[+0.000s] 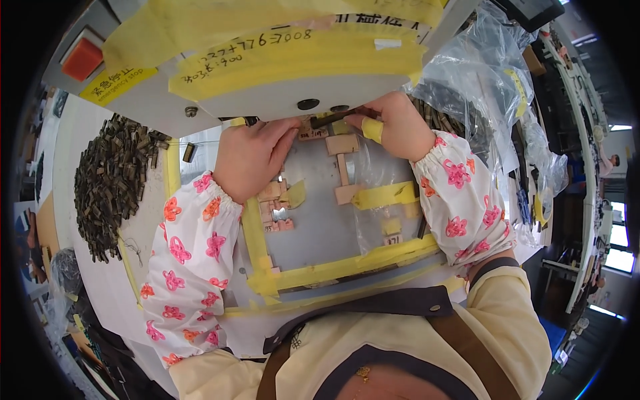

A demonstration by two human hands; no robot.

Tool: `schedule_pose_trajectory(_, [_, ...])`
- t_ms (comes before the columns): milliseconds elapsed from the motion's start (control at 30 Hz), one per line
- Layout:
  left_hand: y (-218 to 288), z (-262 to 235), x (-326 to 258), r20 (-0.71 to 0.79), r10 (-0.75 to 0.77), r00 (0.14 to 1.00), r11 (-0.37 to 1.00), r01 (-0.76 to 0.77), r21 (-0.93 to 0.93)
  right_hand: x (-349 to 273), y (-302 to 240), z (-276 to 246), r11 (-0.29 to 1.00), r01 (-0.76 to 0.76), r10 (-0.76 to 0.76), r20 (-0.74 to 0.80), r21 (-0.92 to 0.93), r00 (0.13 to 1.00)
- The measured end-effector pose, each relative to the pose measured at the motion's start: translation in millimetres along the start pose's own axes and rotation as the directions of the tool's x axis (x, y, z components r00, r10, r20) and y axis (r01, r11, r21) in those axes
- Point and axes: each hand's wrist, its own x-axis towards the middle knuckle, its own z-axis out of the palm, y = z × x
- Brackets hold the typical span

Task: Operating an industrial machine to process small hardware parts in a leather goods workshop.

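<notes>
Under the overhang of a grey machine head (267,97), both my hands work close together over a metal plate (310,227). My left hand (253,157) has its fingers drawn together, tips beside a small pinkish block (312,132); what they pinch, if anything, is hidden. From the right, my right hand (395,123) grips a short dark bar (331,119) between thumb and fingers. Yellow tape (372,129) wraps one of its digits. Several pinkish blocks (343,144) lie on the plate, some held by yellow tape (387,195). Flowered sleeves cover both forearms.
A large heap of small dark pieces (113,187) lies at the left; more dark pieces (437,115) sit behind my right hand. A single dark piece (189,153) rests left of my left hand. Clear plastic bags (477,60) hang at the right. A red button (83,59) is upper left.
</notes>
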Motion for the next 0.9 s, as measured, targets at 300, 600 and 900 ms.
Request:
schedule_pose_trajectory(300, [2.6, -1.4, 1.0, 0.006, 0.056, 0.998, 0.998, -0.056, 0.022, -7.2, 1.9, -3.8, 0.922, 0.258, -0.257, 0.045, -0.289, 0.965])
schedule_pose_trajectory(600, [6.9, -3.8, 3.9, 0.003, 0.101, 0.995, 0.993, -0.1, 0.063, -5.1, 4.0, 2.2, 0.96, 0.211, -0.211, 0.021, -0.183, 0.977])
schedule_pose_trajectory(900, [10.8, -2.1, 8.8, 0.114, 0.101, 0.988, 0.976, -0.121, 0.181, 0.3, -1.8, 16.0, 0.926, 0.274, -0.29, -0.026, -0.258, 0.957])
